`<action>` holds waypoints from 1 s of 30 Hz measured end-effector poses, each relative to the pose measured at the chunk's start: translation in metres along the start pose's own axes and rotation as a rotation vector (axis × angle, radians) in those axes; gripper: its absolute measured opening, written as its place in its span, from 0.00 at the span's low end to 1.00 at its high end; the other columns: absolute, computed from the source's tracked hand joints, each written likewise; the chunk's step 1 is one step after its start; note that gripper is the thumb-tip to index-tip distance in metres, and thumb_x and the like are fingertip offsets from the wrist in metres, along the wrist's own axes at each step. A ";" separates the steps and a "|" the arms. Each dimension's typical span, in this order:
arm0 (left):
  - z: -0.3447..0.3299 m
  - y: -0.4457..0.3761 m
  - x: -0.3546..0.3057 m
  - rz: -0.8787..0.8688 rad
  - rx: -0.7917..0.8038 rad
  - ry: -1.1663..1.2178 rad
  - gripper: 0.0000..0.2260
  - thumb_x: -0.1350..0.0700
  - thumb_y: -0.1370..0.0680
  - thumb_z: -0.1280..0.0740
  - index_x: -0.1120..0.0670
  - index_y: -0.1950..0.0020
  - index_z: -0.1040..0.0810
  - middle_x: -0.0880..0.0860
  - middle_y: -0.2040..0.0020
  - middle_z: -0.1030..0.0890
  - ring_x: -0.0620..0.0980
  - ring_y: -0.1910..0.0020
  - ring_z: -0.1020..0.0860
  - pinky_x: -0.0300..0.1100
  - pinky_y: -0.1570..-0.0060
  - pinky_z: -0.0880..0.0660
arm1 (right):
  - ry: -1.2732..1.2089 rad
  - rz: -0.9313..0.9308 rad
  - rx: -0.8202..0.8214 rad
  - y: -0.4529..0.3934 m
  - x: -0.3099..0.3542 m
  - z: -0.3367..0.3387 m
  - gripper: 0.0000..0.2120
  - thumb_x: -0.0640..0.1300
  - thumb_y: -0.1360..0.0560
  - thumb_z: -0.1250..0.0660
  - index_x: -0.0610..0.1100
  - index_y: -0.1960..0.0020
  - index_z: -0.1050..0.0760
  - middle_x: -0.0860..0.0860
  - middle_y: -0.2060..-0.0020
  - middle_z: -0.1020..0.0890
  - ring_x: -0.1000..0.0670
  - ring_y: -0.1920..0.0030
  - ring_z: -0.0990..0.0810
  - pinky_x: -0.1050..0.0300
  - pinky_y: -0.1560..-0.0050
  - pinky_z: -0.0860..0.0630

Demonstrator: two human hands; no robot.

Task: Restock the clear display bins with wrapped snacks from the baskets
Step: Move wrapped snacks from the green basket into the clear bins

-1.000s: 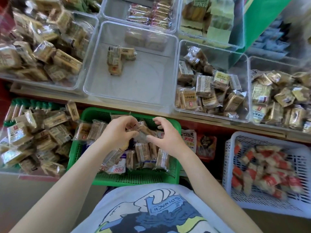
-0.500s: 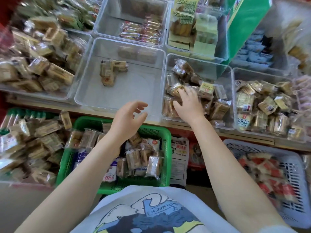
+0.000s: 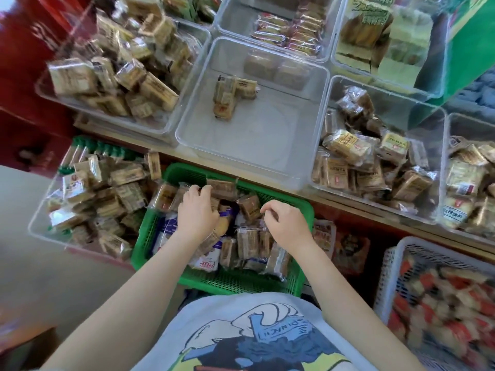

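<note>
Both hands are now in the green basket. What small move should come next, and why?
Probably the left hand should close on the brown wrapped snack at its fingertips and lift it toward the nearly empty clear bin just above the green basket. That bin holds only a few packets, and the right hand seems to hold nothing yet.
</note>
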State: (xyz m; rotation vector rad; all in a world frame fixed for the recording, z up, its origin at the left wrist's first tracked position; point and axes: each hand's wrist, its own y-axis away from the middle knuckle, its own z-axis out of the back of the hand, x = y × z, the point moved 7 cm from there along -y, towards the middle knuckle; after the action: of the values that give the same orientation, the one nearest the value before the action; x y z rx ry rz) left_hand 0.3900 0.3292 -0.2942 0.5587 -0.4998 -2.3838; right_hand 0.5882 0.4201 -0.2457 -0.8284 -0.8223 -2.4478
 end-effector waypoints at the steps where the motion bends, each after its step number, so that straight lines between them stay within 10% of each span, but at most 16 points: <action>1: -0.006 -0.001 0.005 -0.005 0.026 -0.074 0.32 0.53 0.23 0.31 0.53 0.22 0.41 0.59 0.24 0.38 0.60 0.27 0.36 0.55 0.33 0.30 | 0.005 -0.027 0.024 -0.001 -0.002 -0.006 0.10 0.42 0.18 0.41 0.46 0.46 0.20 0.59 0.67 0.27 0.60 0.69 0.31 0.62 0.68 0.38; 9: -0.023 -0.011 0.017 -0.029 0.085 -0.345 0.43 0.43 0.27 0.27 0.50 0.20 0.48 0.59 0.21 0.46 0.63 0.23 0.47 0.63 0.31 0.37 | 0.023 -0.091 0.058 -0.009 0.006 -0.020 0.10 0.44 0.18 0.42 0.49 0.47 0.21 0.56 0.66 0.23 0.55 0.70 0.28 0.57 0.67 0.34; 13: -0.024 -0.012 0.008 -0.137 0.011 -0.431 0.36 0.48 0.27 0.27 0.53 0.24 0.41 0.58 0.27 0.34 0.61 0.28 0.38 0.56 0.33 0.34 | 0.032 -0.086 0.084 -0.012 0.016 -0.029 0.10 0.44 0.18 0.41 0.49 0.47 0.21 0.55 0.65 0.23 0.53 0.68 0.27 0.54 0.63 0.29; 24: 0.027 0.029 -0.042 -0.602 -0.155 0.191 0.37 0.62 0.28 0.29 0.50 0.22 0.41 0.56 0.26 0.33 0.54 0.45 0.23 0.45 0.53 0.21 | -0.218 -0.092 0.005 -0.011 0.032 -0.005 0.13 0.52 0.20 0.35 0.52 0.36 0.27 0.58 0.53 0.20 0.59 0.58 0.21 0.61 0.57 0.26; 30: 0.075 0.056 -0.121 -0.923 -0.346 0.264 0.40 0.64 0.32 0.25 0.55 0.24 0.38 0.56 0.33 0.23 0.55 0.34 0.26 0.53 0.32 0.30 | -0.404 -0.057 -0.004 -0.006 0.043 0.044 0.14 0.51 0.24 0.27 0.50 0.42 0.24 0.56 0.58 0.19 0.53 0.55 0.19 0.49 0.51 0.19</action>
State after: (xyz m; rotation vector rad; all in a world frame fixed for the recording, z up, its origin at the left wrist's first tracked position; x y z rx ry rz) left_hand 0.4658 0.3831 -0.1727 1.0851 0.3861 -3.0631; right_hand 0.5709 0.4450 -0.1914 -1.3443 -0.9908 -2.3628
